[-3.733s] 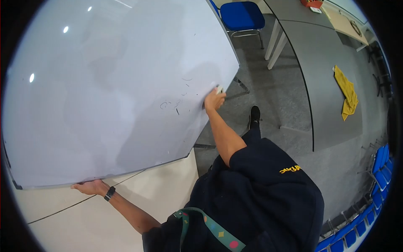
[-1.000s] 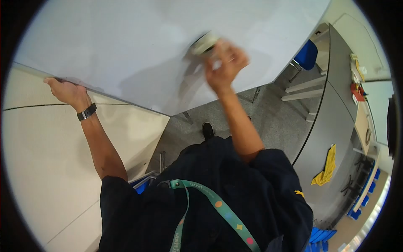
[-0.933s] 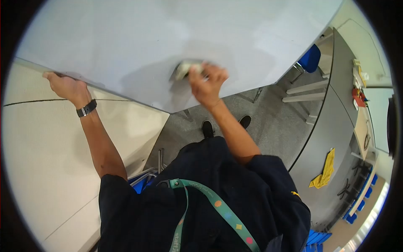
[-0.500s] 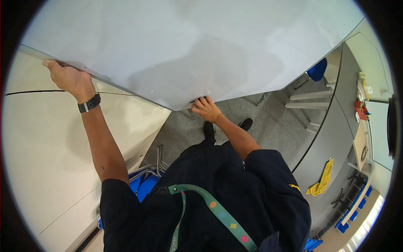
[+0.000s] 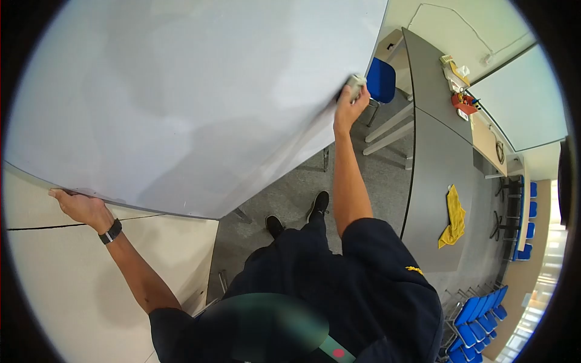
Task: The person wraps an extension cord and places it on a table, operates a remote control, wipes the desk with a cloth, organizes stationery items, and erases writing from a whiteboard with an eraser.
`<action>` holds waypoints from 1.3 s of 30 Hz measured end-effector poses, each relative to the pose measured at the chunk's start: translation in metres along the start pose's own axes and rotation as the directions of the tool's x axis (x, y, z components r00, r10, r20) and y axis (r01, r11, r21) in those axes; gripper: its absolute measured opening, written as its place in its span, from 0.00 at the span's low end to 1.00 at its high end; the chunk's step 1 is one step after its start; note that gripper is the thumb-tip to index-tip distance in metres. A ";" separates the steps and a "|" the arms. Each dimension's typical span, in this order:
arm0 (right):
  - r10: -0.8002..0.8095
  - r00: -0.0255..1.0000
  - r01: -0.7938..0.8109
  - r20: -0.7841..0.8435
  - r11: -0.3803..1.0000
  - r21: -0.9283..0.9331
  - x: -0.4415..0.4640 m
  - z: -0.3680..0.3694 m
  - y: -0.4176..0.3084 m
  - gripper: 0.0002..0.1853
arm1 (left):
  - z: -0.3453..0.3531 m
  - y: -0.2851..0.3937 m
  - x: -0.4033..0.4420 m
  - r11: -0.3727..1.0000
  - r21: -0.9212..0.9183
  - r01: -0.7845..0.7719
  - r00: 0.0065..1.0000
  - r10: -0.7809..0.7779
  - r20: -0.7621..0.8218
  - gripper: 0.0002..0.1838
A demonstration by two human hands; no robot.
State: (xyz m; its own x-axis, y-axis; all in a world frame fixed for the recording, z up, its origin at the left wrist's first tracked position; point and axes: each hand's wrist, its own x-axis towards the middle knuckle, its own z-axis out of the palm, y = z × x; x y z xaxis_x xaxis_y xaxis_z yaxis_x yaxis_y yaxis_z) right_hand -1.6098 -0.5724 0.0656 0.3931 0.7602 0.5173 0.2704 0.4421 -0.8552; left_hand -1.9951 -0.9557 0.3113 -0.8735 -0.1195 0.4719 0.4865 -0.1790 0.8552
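Observation:
A large whiteboard (image 5: 200, 103) fills the upper left of the view, its surface showing shadows and no clear writing. Near its right edge, my right hand (image 5: 351, 109) grips a pale eraser (image 5: 356, 83), whose dark side faces the board. My left hand (image 5: 85, 209), with a black watch (image 5: 111, 232) on the wrist, holds the board's lower edge at the left; its fingers are partly hidden behind the edge.
A grey table (image 5: 439, 157) on the right bears a yellow cloth (image 5: 452, 219) and a red box (image 5: 464, 104) of stationery. Behind the board stands a blue chair (image 5: 381, 80). Stacked blue chairs (image 5: 481, 320) are at the lower right. Below the board is a cream wall (image 5: 72, 278).
My right hand has moved from the board's lower corner up and right to its right edge with the eraser. My left hand keeps its hold on the lower edge. The view has turned right.

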 end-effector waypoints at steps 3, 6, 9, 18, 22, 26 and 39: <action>0.527 0.832 -0.531 -0.175 0.847 0.025 -0.001 0.009 0.014 0.24 | -0.003 -0.001 0.000 1.000 -0.012 0.010 1.000 -0.010 0.001 0.33; 0.334 0.927 -0.314 -0.170 0.940 0.135 0.011 0.036 -0.047 0.24 | -0.011 -0.013 0.009 0.999 -0.031 0.018 1.000 -0.017 0.012 0.34; -0.058 0.980 0.085 -0.191 0.987 0.139 0.060 0.056 -0.166 0.26 | -0.010 -0.013 0.011 0.998 -0.067 0.015 0.998 -0.011 0.060 0.34; -0.257 0.935 0.293 -0.244 0.948 0.124 0.151 0.067 -0.221 0.28 | -0.014 -0.022 0.019 0.998 -0.069 0.014 0.998 -0.009 0.069 0.27; 0.063 0.944 -0.032 -0.323 0.994 0.101 0.059 0.039 -0.063 0.29 | -0.009 -0.014 0.012 0.988 -0.125 0.092 0.993 -0.082 0.080 0.24; 0.494 0.788 -0.494 -0.368 0.864 0.100 -0.053 0.012 0.078 0.29 | -0.040 -0.041 0.044 0.994 -0.077 -0.075 0.964 0.092 0.251 0.30; 0.693 0.592 -0.666 -0.412 0.708 0.233 0.045 0.033 -0.002 0.27 | 0.002 0.001 -0.001 0.997 -0.078 0.002 0.999 0.002 0.049 0.34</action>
State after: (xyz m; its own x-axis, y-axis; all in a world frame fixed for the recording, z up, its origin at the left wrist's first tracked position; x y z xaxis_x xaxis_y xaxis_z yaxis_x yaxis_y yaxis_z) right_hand -1.6216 -0.5232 0.0900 0.7820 0.5605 -0.2727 -0.2748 -0.0828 -0.9579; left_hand -1.9938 -0.9539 0.3119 -0.8725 -0.0719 0.4833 0.4846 -0.2550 0.8368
